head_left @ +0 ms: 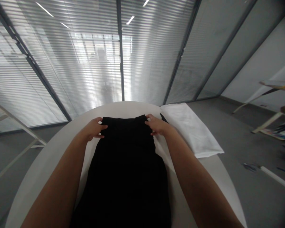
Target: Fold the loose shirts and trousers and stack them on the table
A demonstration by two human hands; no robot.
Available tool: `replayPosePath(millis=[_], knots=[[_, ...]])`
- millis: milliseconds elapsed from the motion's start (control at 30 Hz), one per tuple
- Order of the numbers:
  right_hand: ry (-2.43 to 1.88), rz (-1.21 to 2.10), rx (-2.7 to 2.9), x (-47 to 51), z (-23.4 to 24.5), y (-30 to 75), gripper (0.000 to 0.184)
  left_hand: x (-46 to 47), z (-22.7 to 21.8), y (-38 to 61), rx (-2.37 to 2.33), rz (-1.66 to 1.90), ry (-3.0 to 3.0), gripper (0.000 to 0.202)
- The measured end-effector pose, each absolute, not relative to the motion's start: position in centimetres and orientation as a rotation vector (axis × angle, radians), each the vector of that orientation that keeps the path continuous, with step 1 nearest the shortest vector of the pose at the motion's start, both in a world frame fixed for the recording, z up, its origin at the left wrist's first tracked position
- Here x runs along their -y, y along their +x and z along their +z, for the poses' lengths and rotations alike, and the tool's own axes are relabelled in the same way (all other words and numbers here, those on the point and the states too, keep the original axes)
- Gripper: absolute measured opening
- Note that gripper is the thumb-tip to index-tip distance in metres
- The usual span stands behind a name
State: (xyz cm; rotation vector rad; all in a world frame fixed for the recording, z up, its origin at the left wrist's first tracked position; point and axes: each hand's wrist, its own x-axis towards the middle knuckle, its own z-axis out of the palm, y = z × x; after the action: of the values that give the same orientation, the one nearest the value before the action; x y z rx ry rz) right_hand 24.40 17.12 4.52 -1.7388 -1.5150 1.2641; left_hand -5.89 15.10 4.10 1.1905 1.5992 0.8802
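Note:
A black garment point(128, 164) lies lengthwise on a white round table point(133, 107), its straight, waistband-like edge at the far end. Whether it is a skirt or trousers I cannot tell. My left hand point(95, 128) pinches the far left corner between thumb and fingers. At the far right corner, my right hand point(156, 124) grips the same edge. Between the hands the edge is stretched nearly straight. The garment's near end runs out of the bottom of the view. Just beyond my right wrist, a small black pointed piece point(163, 118) shows; what it belongs to is hidden.
To the right, a flat white bag or folded cloth point(192, 129) overhangs the table's edge. Glass panels with blinds point(152, 57) rise behind the table. A white metal frame point(16, 120) stands at left. Scissors point(250, 167) and a wooden-topped table point(275, 85) are at right.

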Motion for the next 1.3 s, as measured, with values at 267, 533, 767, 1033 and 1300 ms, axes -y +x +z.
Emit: replayPosePath(millis=[267,533,767,1033,1300], knots=[[-1.433,1.381,1.4,-15.8,6.8,24.7,0.035,-14.0,5.9,-7.6,-1.388,0.968,1.136,0.046],[-1.213,1.355,1.423,-15.6,7.9,24.3,0.024,-14.1,6.6,-7.5,-1.301,1.212,1.106,0.045],[-0.983,1.376,1.231,-17.1,6.3,24.3,0.026,-16.1,3.8,-7.2,-1.061,1.582,1.11,0.042],[-0.844,1.423,1.229,-17.7,4.9,24.4,0.035,-17.0,2.8,-7.6,-1.032,1.736,1.195,0.045],[-0.835,1.532,1.179,-18.3,3.3,25.3,0.024,-15.9,2.9,-8.5,-1.072,1.444,1.364,0.04]])
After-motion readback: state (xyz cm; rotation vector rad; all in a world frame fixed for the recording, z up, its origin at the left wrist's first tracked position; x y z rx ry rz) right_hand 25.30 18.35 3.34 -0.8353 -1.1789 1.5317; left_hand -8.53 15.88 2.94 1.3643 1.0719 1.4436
